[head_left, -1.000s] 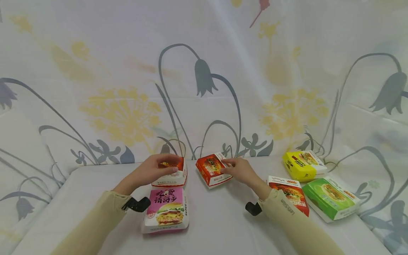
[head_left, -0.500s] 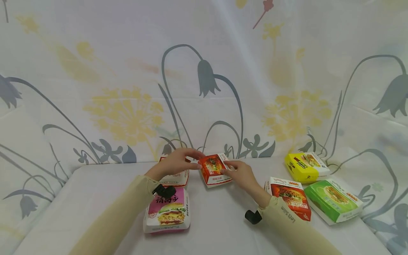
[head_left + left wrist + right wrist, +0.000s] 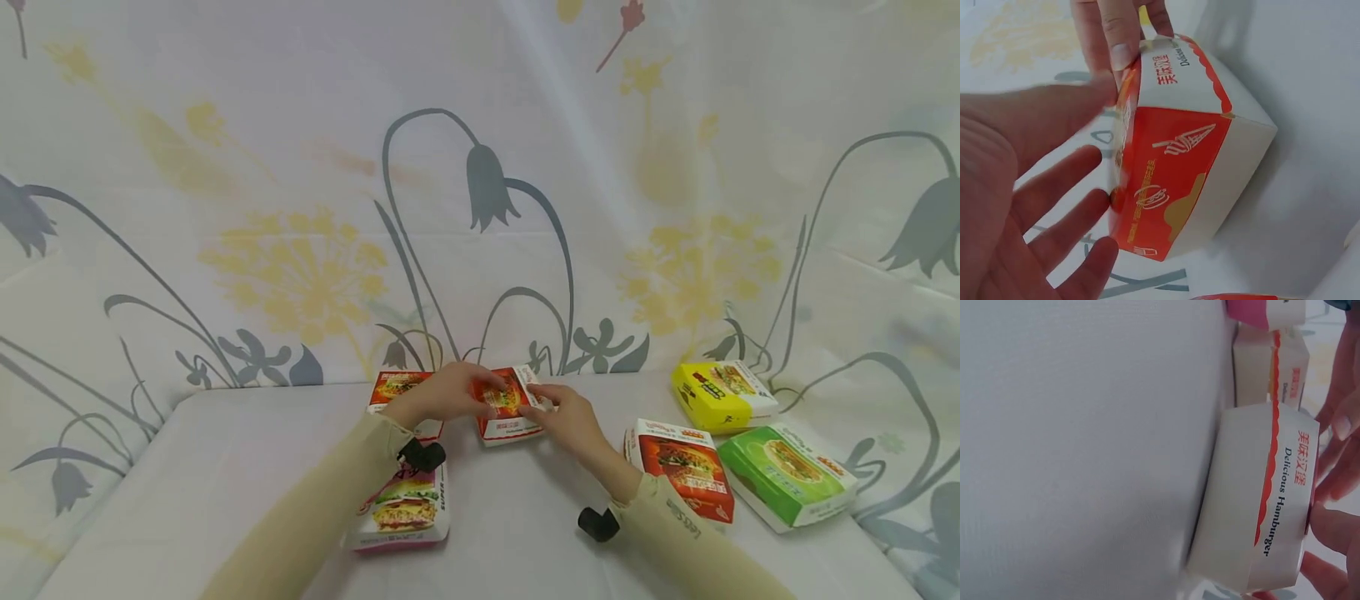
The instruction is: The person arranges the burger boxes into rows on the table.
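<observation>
A red and white hamburger box (image 3: pixel 513 393) sits at the back middle of the table, between both hands. My right hand (image 3: pixel 576 423) grips it at its right end, thumb over the lid and fingers along the far side. From the left, my left hand (image 3: pixel 453 393) reaches over the lid. In the left wrist view its fingers (image 3: pixel 1072 222) are spread, with tips right at the lid's edge and the thumb blurred. Behind my left wrist, partly hidden, lies a second red hamburger box (image 3: pixel 392 386). In front of that is a pink and white burger box (image 3: pixel 407 515), partly covered by the sleeve.
At the right lie a third red burger box (image 3: pixel 681 467), a green one (image 3: pixel 787 471) and a yellow one (image 3: pixel 724 395), close together. A flower-printed cloth (image 3: pixel 465 275) hangs behind the white-covered table (image 3: pixel 540 533).
My left hand has moved right, from the left red box to the lid of the middle one. The right hand stays at the middle box, which has barely shifted.
</observation>
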`<state>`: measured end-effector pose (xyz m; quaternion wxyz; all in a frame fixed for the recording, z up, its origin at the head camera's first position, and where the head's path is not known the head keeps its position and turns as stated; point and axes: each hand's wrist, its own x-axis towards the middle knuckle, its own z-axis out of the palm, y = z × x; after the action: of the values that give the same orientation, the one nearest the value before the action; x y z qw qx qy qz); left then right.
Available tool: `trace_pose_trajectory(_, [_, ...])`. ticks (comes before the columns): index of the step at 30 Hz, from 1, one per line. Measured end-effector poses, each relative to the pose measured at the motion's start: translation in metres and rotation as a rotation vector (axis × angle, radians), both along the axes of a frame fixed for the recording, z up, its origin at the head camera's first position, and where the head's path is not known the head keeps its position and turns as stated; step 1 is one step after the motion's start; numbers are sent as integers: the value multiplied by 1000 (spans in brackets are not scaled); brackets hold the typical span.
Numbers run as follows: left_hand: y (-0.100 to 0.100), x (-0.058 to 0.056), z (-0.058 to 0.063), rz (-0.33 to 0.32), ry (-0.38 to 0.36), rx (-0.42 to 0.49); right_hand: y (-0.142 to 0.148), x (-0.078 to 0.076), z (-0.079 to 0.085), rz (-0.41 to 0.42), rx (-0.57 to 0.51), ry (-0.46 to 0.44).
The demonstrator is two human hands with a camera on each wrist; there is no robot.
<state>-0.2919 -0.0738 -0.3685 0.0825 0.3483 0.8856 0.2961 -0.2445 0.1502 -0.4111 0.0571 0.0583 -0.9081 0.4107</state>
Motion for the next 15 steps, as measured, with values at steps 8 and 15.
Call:
trace_pose_trajectory(8, [5,2,-1,61,-50,-23,2,4,-2,2,-3,0])
trace_pose_trajectory(15, [3,2,1,62,-51,-43,5,5,-3,22,3,23])
